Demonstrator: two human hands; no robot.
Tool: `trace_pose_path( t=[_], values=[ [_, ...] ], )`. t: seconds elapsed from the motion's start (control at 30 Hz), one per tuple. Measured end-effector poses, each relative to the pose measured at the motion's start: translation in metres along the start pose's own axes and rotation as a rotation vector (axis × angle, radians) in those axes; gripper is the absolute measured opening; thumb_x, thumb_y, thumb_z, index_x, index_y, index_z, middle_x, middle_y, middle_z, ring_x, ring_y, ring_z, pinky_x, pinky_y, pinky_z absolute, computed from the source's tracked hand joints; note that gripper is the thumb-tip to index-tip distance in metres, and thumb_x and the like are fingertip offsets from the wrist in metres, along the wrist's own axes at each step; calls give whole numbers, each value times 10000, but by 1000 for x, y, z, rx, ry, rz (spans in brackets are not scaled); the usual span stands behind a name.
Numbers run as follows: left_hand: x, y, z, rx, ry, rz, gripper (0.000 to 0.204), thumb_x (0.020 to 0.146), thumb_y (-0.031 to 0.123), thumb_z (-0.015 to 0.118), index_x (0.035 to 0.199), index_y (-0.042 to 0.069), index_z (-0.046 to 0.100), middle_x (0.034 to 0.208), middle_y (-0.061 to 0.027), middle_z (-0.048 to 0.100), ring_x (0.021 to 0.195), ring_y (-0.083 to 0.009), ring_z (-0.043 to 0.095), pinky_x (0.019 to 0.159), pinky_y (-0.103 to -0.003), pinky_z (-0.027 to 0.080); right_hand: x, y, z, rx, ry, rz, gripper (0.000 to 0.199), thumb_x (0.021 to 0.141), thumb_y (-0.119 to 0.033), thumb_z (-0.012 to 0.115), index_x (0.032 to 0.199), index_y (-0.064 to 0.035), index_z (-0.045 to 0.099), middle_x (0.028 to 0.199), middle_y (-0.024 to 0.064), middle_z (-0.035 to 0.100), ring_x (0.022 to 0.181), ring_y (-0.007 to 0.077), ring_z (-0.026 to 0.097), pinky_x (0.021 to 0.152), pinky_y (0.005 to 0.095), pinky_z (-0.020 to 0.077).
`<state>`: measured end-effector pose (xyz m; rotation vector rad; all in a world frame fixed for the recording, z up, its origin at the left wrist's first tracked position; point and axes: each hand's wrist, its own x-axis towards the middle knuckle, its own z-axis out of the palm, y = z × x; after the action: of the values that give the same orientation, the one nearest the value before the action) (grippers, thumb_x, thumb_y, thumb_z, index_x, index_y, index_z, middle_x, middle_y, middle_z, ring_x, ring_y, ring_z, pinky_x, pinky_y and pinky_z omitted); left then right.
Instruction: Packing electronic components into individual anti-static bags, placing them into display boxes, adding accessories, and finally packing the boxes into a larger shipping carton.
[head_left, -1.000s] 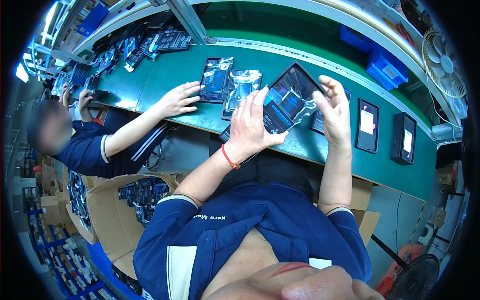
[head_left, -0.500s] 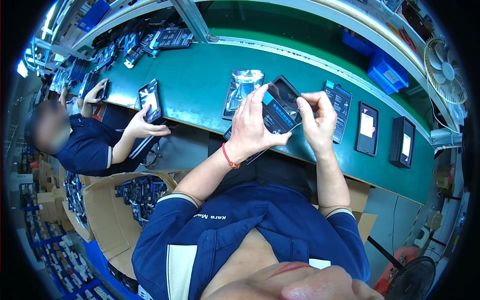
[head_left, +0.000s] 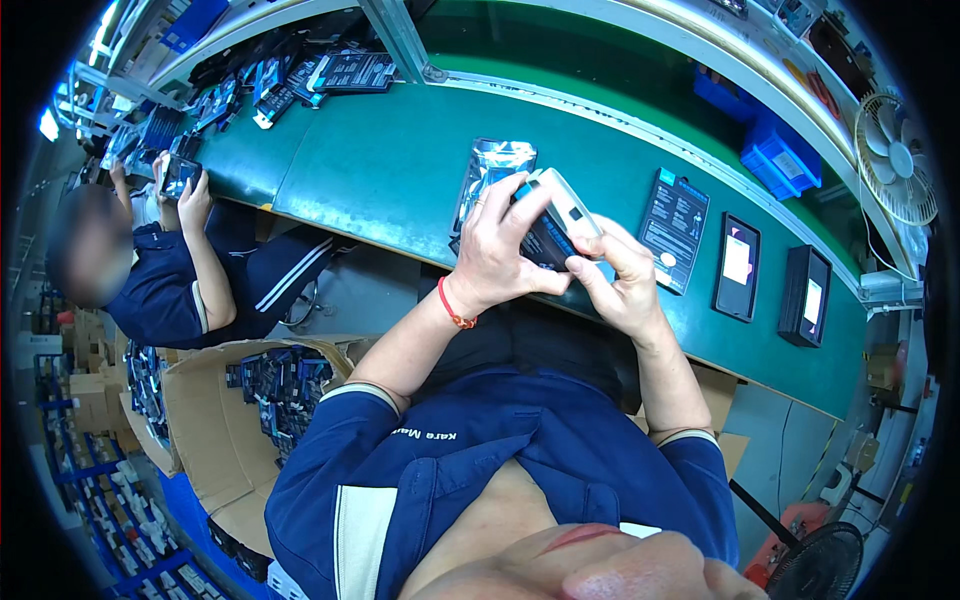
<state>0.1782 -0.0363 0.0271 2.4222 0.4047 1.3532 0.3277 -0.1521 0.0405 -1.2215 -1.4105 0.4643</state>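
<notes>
Long green workbench [head_left: 400, 160] under a pale metal shelf frame [head_left: 600, 35], workshop around it. Held item: dark flat package with blue print and a whitish rounded edge [head_left: 567, 205], up over the bench's near side, between both hands. Left hand [head_left: 497, 245]: fingers and thumb spread but clamped around its left side. Right hand [head_left: 622, 282]: thumb and fingers closed on its near right corner. Can't tell if it's 1 piece or 2 nested.

Progress, as judged: handling of this package underway, not finished, since it isn't set down. Steps left: can't tell.

Counts: 1 held package; 1 dark package with shiny silver foil front [head_left: 503, 153], just beyond the left hand; 1 flat black package with a teal corner [head_left: 674, 232], right of the hands; 1 shallow black tray with a white-and-pink panel [head_left: 736, 266]; 1 deeper black box with a similar panel [head_left: 806, 297]; 2 blue plastic bins [head_left: 782, 165]. Far-left heap of dark packages [head_left: 352, 72]: overlapping, uncountable. Seated co-worker in navy [head_left: 165, 275]: holds 1 dark package.
</notes>
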Motion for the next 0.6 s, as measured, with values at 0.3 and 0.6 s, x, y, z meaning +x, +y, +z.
trace_pose_path(
  t=[0.3,0.6],
  values=[
    [18,18,-4,-65,22,-133,1035,480,301,852,1338,-13,366,1220,-232,493,1111,-386,508,942,-430,436,-2,6,11,361,213,73,531,882,-40,546,1384,-1,378,1328,198,462,976,221,573,866,310,471],
    [7,9,-3,-51,-112,-155,1075,472,299,851,1354,2,313,1189,-236,504,1071,-385,531,916,-434,443,-3,2,14,247,91,180,423,860,-70,606,1260,38,523,1221,167,572,1153,249,540,986,334,404]
  ],
)
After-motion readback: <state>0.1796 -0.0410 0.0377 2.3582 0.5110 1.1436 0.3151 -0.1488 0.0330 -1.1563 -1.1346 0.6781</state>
